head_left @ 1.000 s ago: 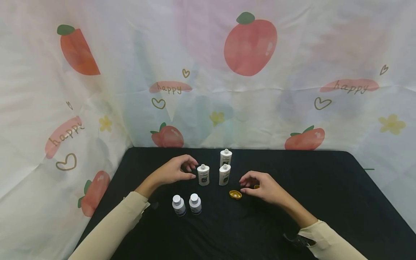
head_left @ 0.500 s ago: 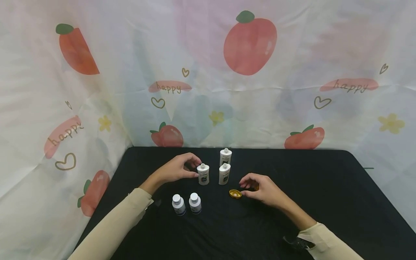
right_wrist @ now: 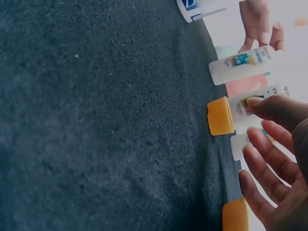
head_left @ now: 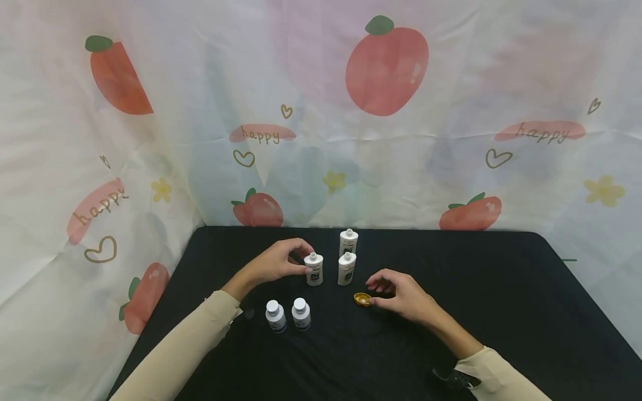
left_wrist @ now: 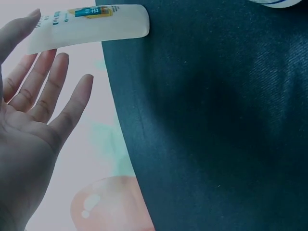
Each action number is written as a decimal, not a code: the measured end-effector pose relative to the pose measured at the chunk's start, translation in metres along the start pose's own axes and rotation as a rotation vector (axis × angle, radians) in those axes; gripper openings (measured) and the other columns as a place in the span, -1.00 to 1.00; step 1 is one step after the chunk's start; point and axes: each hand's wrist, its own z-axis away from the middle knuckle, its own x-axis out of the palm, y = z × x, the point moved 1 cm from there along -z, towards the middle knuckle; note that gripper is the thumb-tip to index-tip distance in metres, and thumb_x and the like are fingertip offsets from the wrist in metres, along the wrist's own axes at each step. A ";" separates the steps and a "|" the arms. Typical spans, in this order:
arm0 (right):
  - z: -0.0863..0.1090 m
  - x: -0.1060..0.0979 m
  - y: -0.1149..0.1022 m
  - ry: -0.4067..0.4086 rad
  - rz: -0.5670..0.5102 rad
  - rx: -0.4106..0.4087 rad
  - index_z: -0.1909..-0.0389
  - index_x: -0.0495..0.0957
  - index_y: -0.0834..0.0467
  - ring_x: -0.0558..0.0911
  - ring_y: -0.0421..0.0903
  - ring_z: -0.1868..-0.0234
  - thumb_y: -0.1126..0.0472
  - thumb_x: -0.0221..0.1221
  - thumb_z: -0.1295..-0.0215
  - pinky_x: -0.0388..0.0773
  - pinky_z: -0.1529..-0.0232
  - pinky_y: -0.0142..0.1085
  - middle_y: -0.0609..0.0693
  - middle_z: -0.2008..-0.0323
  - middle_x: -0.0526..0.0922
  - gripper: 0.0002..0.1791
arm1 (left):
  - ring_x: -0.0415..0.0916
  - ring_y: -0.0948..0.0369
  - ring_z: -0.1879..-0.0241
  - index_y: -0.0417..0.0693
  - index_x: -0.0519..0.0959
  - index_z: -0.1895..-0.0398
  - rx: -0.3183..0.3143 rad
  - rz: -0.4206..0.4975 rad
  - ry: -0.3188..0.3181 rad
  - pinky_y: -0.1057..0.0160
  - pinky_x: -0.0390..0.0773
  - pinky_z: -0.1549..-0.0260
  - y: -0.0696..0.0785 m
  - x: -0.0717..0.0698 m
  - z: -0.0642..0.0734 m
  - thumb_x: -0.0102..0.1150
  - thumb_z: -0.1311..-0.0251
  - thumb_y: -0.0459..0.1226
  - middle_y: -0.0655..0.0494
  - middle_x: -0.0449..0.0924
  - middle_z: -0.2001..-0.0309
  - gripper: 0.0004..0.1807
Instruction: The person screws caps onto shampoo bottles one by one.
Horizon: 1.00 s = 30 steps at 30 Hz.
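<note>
In the head view my left hand (head_left: pixel 277 262) has its thumb on the front of a white, capless bottle (head_left: pixel 315 271) and its fingers behind it, pinching it upright on the table. The left wrist view shows that bottle (left_wrist: pixel 91 26) between thumb and fingertips. My right hand (head_left: pixel 403 296) hovers by a yellow oval cap (head_left: pixel 363 299), thumb tip near its edge and fingers loosely bent, holding nothing. A second yellow cap (right_wrist: pixel 235 215) shows below the fingers in the right wrist view; the right hand hides it from the head camera.
Two more capless white bottles (head_left: pixel 346 269) stand one behind the other, right of the pinched one. Nearer the front are two small white bottles (head_left: pixel 301 315) with white lids. A black cloth (head_left: pixel 331 362) covers the table; a printed curtain (head_left: pixel 321 167) hangs behind.
My left hand has moved right, from beside the white bottle to a pinch on it. My right hand has shifted slightly left and down toward the yellow cap. The bottles stay put.
</note>
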 end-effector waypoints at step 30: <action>-0.010 0.012 -0.006 -0.060 0.191 -0.022 0.12 0.67 0.10 0.64 -0.18 0.22 0.22 0.48 -0.14 0.62 0.19 -0.27 -0.13 0.22 0.70 -0.71 | 0.55 0.27 0.14 0.08 0.65 -0.04 -0.034 -0.108 0.010 0.21 0.54 0.11 -0.008 0.009 -0.006 0.41 -0.25 -0.21 0.27 0.66 0.15 -0.70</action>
